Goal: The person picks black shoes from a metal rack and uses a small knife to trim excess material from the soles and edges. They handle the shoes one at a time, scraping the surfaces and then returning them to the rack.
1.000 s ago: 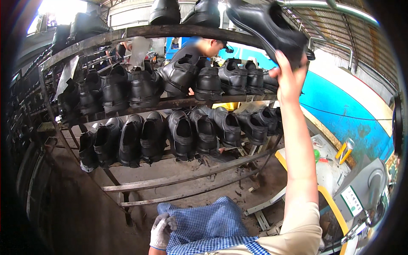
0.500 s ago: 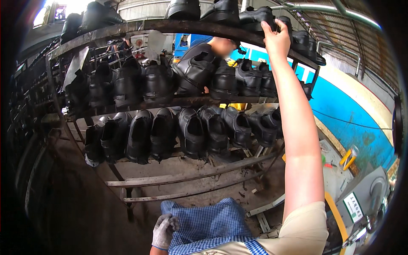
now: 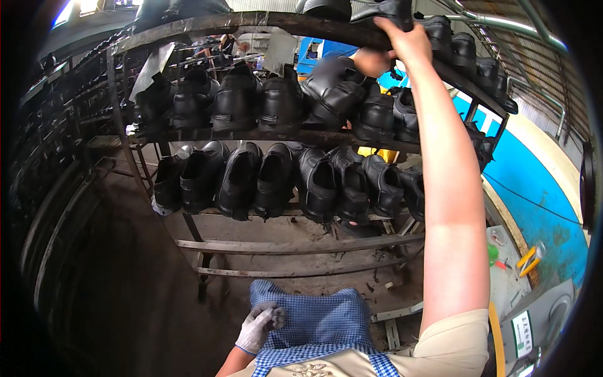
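My bare right hand (image 3: 411,45) reaches up to the top shelf of a metal rack (image 3: 213,24). Its thumb lies along the near side of a black shoe (image 3: 384,11), and the fingers wrap behind the heel, partly hidden. More black shoes (image 3: 463,50) stand to the right of that hand on the same shelf. Low in front of my blue checked apron (image 3: 320,317) is my left hand (image 3: 262,323) in a pale knitted glove. Its fingers are curled in, and nothing shows between them.
Rows of black shoes (image 3: 237,100) fill the middle shelf, and others (image 3: 273,176) tilt on the one below. Bare rails (image 3: 295,246) cross lower down. Behind the rack a person (image 3: 333,66) bends. To the right are a blue panel (image 3: 534,207) and a grey machine (image 3: 546,314).
The rack has shifted right and upward in view. My right hand has moved from between two shoes to around one shoe's heel. The left hand stays curled by the apron.
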A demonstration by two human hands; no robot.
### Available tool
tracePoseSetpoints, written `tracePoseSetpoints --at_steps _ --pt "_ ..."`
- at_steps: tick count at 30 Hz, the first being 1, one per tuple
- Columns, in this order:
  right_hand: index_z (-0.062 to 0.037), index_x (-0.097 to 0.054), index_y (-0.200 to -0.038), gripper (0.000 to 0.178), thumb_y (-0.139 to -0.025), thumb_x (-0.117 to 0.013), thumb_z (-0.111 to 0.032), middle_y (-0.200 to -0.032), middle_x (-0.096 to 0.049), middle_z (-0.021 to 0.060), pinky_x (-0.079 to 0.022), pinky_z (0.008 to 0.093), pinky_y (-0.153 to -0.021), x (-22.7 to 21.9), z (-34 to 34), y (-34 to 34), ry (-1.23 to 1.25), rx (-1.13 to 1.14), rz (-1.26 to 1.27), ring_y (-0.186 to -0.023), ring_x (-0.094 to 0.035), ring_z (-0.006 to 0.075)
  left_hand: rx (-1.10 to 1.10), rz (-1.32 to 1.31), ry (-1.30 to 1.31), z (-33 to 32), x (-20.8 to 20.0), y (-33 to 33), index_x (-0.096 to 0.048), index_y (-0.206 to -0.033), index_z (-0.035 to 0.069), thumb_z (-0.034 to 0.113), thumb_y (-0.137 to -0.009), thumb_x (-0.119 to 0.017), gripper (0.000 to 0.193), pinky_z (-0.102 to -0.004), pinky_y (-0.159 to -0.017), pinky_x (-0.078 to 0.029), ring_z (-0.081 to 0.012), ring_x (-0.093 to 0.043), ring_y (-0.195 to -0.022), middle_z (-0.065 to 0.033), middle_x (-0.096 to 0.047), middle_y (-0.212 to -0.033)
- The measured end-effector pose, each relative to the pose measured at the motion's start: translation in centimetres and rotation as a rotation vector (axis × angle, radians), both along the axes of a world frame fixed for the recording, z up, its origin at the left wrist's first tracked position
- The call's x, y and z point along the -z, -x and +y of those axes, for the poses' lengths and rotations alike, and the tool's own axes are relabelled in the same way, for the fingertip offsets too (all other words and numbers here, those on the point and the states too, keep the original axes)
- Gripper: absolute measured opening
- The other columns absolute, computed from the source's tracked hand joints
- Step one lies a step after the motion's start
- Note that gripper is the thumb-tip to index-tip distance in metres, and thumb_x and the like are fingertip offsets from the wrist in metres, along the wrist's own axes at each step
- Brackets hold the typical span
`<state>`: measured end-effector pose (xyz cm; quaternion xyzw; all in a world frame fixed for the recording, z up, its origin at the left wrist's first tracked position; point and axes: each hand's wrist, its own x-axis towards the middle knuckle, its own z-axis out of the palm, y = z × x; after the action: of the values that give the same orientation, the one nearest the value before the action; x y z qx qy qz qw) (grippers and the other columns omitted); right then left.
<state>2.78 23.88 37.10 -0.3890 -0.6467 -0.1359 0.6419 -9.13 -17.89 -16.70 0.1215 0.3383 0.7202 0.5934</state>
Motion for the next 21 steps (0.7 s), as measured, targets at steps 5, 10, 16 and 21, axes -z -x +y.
tracePoseSetpoints --at_steps 5,10,16,21 --pt "0.008 -0.057 -0.122 0.074 -0.076 -0.081 -0.045 -0.101 -0.069 0.0194 -0.057 0.0269 -0.056 2.4 -5.2 -5.6 -0.191 -0.762 0.32 -0.08 -0.075 0.0262 -0.038 0.033 0.047 -0.9 0.2 0.5 -0.057 -0.119 0.0 0.016 -0.095 -0.064 0.03 -0.0364 -0.075 -0.051 -0.0212 -0.062 -0.084 -0.0152 -0.066 -0.101" --pt "-0.0039 -0.064 -0.11 0.038 -0.087 -0.063 -0.034 -0.112 -0.068 0.0088 -0.039 0.0217 -0.042 11.0 -15.5 -14.9 -0.333 -1.16 0.796 -0.093 -0.068 0.0218 -0.057 0.05 0.012 -0.5 -0.1 1.2 -0.059 -0.117 0.002 0.017 -0.094 -0.066 0.028 -0.0358 -0.074 -0.051 -0.0209 -0.062 -0.084 -0.016 -0.066 -0.102" --pt "0.0025 -0.053 -0.134 0.077 -0.084 -0.045 -0.055 -0.133 -0.055 0.0166 -0.043 0.0467 -0.106 26.7 -24.0 -15.4 0.062 -0.817 0.645 -0.122 -0.054 0.0314 -0.111 0.171 -0.314 1.4 -5.1 2.4 -0.057 -0.124 0.006 0.032 -0.096 -0.065 0.039 -0.0377 -0.082 -0.05 -0.0238 -0.061 -0.092 -0.0164 -0.065 -0.11" --pt "-0.003 -0.05 -0.134 0.071 -0.07 -0.073 -0.021 -0.125 -0.056 0.0077 -0.041 0.0339 -0.101 40.5 -21.2 -10.8 0.835 -1.17 0.152 -0.115 -0.053 0.0172 -0.195 0.921 -0.265 3.2 -8.3 2.2 -0.052 -0.135 -0.003 0.023 -0.093 -0.06 0.05 -0.0388 -0.101 -0.046 -0.0261 -0.059 -0.114 -0.0163 -0.061 -0.123"
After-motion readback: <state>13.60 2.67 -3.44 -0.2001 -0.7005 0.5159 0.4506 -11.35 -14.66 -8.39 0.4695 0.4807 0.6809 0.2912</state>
